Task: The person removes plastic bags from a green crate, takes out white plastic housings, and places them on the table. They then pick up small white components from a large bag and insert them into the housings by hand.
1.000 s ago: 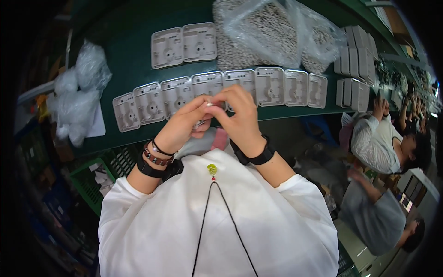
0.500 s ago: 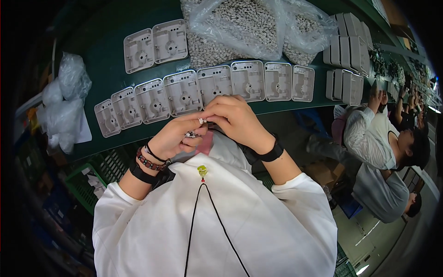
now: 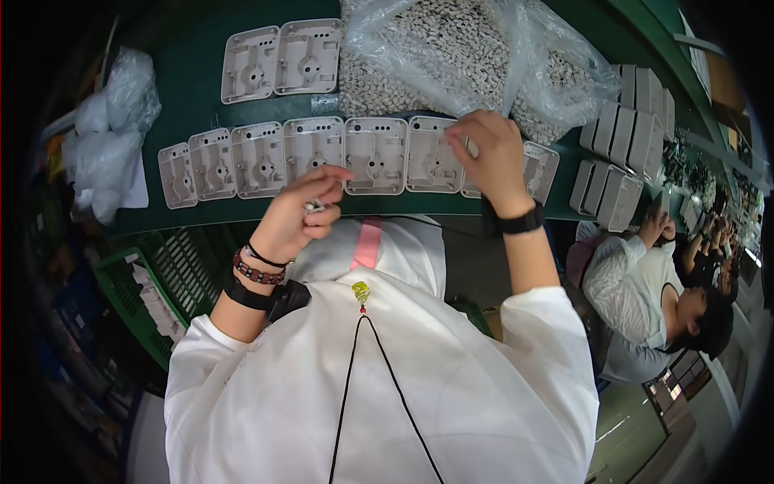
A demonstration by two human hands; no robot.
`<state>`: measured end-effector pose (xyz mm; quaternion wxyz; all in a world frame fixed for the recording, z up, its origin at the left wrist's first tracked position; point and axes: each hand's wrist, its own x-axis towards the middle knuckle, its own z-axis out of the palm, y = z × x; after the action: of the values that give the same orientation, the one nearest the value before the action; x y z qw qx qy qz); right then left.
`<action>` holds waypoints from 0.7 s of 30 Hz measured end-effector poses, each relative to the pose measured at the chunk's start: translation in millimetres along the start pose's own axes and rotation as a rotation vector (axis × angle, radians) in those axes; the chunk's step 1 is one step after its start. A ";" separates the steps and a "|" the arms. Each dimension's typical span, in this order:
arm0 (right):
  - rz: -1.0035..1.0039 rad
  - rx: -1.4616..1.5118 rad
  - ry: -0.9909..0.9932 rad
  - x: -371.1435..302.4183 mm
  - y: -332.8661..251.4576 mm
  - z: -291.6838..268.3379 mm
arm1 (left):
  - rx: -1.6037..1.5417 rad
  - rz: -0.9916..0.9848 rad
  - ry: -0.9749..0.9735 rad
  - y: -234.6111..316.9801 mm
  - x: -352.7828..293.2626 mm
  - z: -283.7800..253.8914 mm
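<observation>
With its other fingers bent around small pale parts (image 3: pixel 314 207), the left hand (image 3: pixel 300 211) points its index outward, while the right hand (image 3: pixel 493 157), grip unclear, reaches over a grey tray (image 3: pixel 431 157), probably placing a part, next needing a careful pinch.

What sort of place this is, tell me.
Probably a factory assembly workshop: matching grey plastic housings lined up on a green bench, a clear bag of small parts, and other people farther along.
</observation>
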<state>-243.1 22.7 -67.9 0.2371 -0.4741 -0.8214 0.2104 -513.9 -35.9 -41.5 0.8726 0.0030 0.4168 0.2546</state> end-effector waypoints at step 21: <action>-0.291 -0.489 -0.160 -13.6 74.4 58.2 | -0.156 0.298 0.190 -8.4 -11.0 -5.3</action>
<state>-220.8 38.1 -159.4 0.0780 -0.3764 -0.9232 0.0066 -519.8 -49.2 -38.8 0.7796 -0.0270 0.4711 0.4117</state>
